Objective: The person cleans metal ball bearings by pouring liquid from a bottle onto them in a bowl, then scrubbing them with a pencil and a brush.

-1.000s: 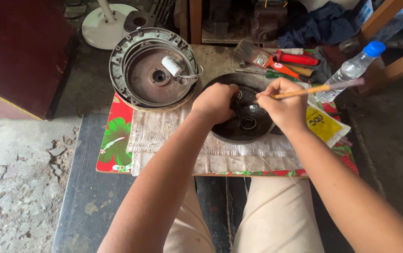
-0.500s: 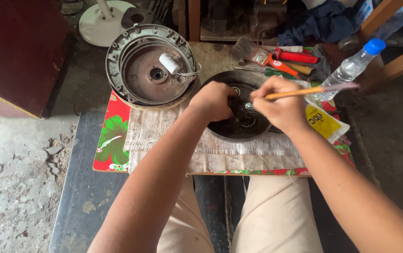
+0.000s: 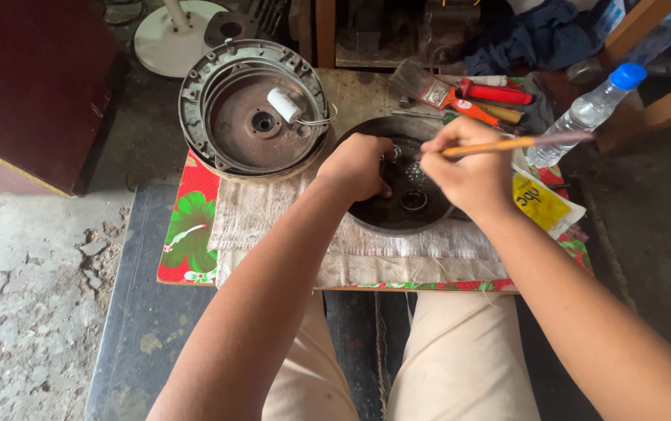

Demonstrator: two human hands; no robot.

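The dark round metal motor housing point(image 3: 398, 204) on the worktop's cloth is gripped at its left rim by the left hand point(image 3: 357, 165), while a thin wooden-handled brush point(image 3: 507, 144), its long axis running left to right, is pinched in the right hand point(image 3: 468, 168) directly over it.

round grey motor housing point(image 3: 254, 109) – clear water bottle point(image 3: 589, 113), red-handled tools point(image 3: 491, 95), white fan base point(image 3: 172, 35).

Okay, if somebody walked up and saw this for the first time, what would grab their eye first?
Probably the two hands at the centre: the left hand rests on a dark round metal part while the right hand holds a thin wooden-handled brush over it. Next, the big grey round housing up left, and the red flowered cloth under everything.
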